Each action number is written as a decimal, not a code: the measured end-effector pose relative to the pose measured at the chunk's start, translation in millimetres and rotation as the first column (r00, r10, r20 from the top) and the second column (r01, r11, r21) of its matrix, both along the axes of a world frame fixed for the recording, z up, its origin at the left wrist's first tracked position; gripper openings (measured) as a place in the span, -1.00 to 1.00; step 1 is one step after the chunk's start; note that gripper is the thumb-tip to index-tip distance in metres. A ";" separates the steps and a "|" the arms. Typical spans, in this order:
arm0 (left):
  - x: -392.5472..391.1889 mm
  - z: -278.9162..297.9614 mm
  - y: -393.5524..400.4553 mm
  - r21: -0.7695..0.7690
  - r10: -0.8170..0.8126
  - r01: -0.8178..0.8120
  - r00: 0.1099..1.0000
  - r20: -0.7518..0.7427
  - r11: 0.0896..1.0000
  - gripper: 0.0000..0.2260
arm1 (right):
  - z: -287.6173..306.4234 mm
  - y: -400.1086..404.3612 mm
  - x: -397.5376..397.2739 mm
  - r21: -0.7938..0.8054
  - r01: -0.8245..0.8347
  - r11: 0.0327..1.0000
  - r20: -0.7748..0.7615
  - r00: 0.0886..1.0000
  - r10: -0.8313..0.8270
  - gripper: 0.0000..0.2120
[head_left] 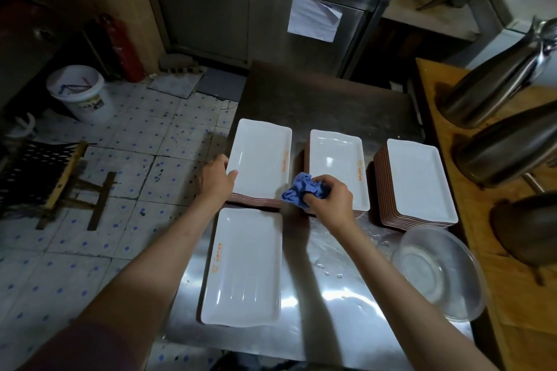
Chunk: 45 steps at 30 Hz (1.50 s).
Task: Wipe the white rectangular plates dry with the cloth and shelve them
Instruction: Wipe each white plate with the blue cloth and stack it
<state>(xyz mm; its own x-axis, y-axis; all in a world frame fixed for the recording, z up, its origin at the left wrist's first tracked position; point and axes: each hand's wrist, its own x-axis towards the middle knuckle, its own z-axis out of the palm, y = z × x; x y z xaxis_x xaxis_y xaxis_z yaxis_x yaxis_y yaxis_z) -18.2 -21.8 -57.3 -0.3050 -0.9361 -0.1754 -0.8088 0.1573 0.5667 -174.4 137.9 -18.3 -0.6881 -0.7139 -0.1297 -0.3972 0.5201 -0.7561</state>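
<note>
While the right hand point(327, 194) holds the crumpled blue cloth point(301, 188) in its curled fingers, just above the gap between two stacks of plates, the left hand point(215, 179) takes the near left corner of the top plate point(260, 158) of the stack that stands at the left edge of the desk point(325, 295); its thumb lies on the rim of this plate and the other fingers go around the side, so I judge it is gripping it, though the fingers below are hidden. The white rectangular plates are in four groups on the steel desk: the left stack, a middle stack point(336, 166), a right stack point(419, 181) near the right edge, and a nearer stack point(245, 265) closer to the person at the left edge, whose height I cannot tell. A clear plastic bowl point(440, 271) lies tilted near the right edge, and some water drops are on the desk between it and the nearer stack. I judge that the step in hand is the start of one wiping round: a plate is chosen and the cloth is ready, but it does not yet touch the plate. The next move calls for lifting this top plate free from the stack without dragging the one below, then bringing the cloth over its face and rim. No shelf is plainly visible, so where the dried plate goes I cannot say.
</note>
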 end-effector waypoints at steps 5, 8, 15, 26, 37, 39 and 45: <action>1.7 2.0 0.7 -0.016 -0.013 0.014 1.000 0.003 1.000 -0.78 | -0.3 -0.7 1.0 0.004 0.017 1.000 -0.015 1.000 -0.017 -0.76; 2.5 2.0 0.9 0.011 -0.012 0.012 0.999 -0.038 1.000 -0.77 | 0.7 -2.3 0.1 0.009 0.018 1.000 -0.020 1.000 -0.018 -0.75; -2.0 -0.3 -0.3 0.100 0.034 -0.015 0.982 -0.187 0.995 -0.75 | 2.9 -0.9 -0.8 0.000 0.035 0.999 -0.021 0.999 -0.035 -0.76; 2.6 -0.9 -1.2 0.200 0.028 0.035 0.953 -0.303 0.979 -0.71 | 0.6 5.7 -8.5 0.000 0.056 0.998 -0.027 0.998 -0.056 -0.77; -2.4 -4.8 11.1 0.311 0.066 0.067 0.915 -0.398 0.948 -0.74 | 7.5 19.3 -17.7 -0.029 0.101 0.994 -0.028 0.994 -0.102 -0.79; -6.3 -2.8 15.4 0.321 0.063 0.080 0.910 -0.410 0.944 -0.72 | 9.7 24.8 -21.4 -0.041 0.117 0.992 -0.030 0.993 -0.118 -0.80; -22.9 2.1 33.5 0.341 0.034 0.129 0.901 -0.433 0.931 -0.69 | 16.3 46.8 -37.2 -0.056 0.165 0.985 -0.018 0.986 -0.166 -0.76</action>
<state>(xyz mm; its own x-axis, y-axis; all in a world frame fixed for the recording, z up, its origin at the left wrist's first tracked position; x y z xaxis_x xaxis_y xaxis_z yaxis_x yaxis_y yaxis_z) -41.1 11.7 -55.2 -0.4686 -0.8181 -0.3334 -0.4728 -0.0866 0.8769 -211.6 184.7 -2.0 -0.7997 -0.5954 -0.0771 -0.3263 0.5389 -0.7766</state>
